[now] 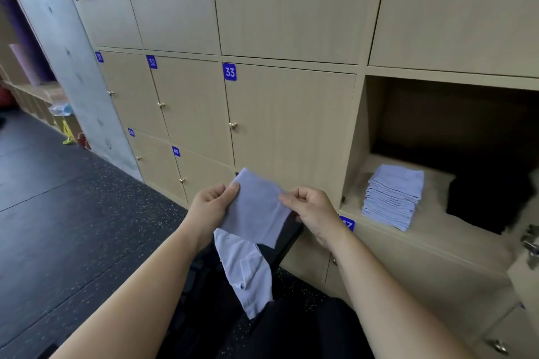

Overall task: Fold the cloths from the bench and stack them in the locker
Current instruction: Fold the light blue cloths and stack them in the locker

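Low at frame centre, a pale cloth [256,210] is pinched taut by the left hand [211,207] and right hand [313,210], seemingly for folding; right of them, a folded stack [393,195] sits in the open locker [358,131].

Above and between the left hand [214,207] and the right hand [313,210], a blue square plate [229,72] with white digits reads "33". It sits in the top left corner of a pale beige wood-grain locker door [291,125]. Up and left of the left hand, a second blue plate [151,62] reads "32", and a third blue plate [99,57] farther left reads "31". Nearer the left hand, a fourth blue plate [176,151] reads "49". A fifth blue plate [131,132] beyond it is blurred, perhaps "50". Just right of the right hand, a sixth blue plate [347,224] is half hidden by the wrist; only "7" is plain.
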